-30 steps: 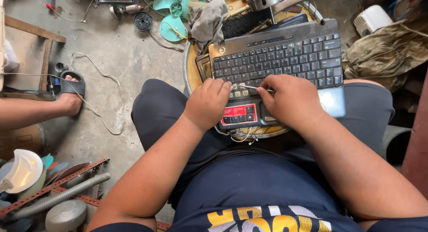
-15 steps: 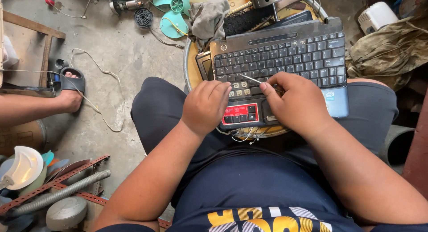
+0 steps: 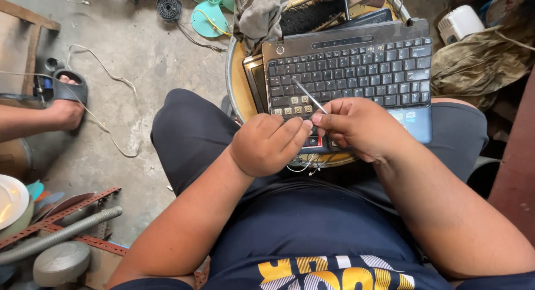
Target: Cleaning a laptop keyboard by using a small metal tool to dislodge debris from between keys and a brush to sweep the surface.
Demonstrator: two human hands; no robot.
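black keyboard (image 3: 356, 72), silver tool (image 3: 310, 96)

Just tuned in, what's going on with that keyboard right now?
A seated person has a dark laptop base across their lap. The right hand pinches a thin metal tool, its tip on the keyboard where several keycaps are missing at the lower left. The left hand rests beside it at the front edge.

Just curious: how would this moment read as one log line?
right hand: holds thin metal tool | left hand: beside it | laptop keyboard: some keys missing
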